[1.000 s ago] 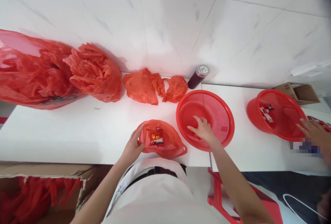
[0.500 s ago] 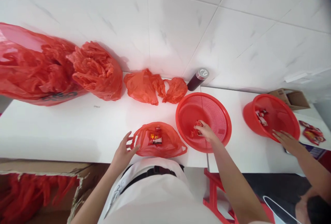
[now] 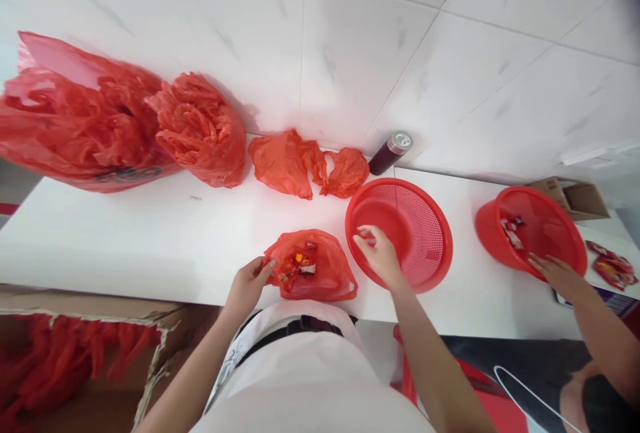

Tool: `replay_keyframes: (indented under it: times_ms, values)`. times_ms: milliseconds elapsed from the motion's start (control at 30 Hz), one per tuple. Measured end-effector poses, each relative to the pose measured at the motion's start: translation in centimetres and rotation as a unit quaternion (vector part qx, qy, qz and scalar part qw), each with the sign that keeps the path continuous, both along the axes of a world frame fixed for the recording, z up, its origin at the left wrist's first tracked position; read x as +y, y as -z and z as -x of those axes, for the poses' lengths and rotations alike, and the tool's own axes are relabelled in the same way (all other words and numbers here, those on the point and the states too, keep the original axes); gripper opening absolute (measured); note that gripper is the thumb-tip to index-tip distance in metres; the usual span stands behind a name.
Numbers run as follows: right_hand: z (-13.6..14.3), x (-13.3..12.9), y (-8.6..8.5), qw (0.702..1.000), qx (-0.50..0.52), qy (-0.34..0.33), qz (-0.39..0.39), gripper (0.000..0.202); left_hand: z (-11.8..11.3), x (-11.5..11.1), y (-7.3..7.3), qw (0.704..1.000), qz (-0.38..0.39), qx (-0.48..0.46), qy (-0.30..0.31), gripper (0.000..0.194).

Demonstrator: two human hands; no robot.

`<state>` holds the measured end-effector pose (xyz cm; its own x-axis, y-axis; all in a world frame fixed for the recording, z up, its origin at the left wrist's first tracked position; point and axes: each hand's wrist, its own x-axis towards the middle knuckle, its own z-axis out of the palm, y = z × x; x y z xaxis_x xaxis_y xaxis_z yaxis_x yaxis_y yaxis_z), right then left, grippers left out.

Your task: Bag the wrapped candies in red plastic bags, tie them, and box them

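Observation:
A translucent red plastic bag [image 3: 333, 273] lies on the white table in front of me, its mouth spread. Small red snack packets [image 3: 305, 266] show inside it, one with yellow print. My left hand [image 3: 250, 284] pinches the bag's left edge between thumb and fingers. Over the left rim of a red mesh basket [image 3: 435, 233] hovers my right hand [image 3: 379, 254], fingers curled but apart, with nothing visible in them. I see no packets in the visible part of the basket.
Stuffed red bags [image 3: 205, 133] and a dark bottle [image 3: 391, 153] stand along the wall. At right, another person's hand [image 3: 563, 276] touches a red bucket [image 3: 487, 223] holding packets. More packets [image 3: 613, 266] lie beyond. A cardboard box [image 3: 100, 313] of red bags sits at lower left.
My right hand has left the basket's inside and let go of red packets, which now lie in the bag. My left hand has closed on the bag's edge. The view has shifted slightly.

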<state>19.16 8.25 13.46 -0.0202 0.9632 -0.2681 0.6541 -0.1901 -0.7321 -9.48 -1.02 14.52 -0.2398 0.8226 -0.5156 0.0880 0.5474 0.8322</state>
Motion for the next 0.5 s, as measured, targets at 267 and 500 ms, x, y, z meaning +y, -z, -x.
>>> replay_keyframes:
  times_ms: [267,500]
  values:
    - [-6.0,1.0,4.4,0.982,-0.134,-0.004,0.136,0.019,1.6,-1.3,-0.7,0.998,0.033,-0.05,0.012,0.049]
    - [0.4,0.2,-0.9,0.997,-0.003,-0.071,0.002,0.02,0.5,-1.8,-1.7,0.995,0.037,-0.097,-0.007,0.047]
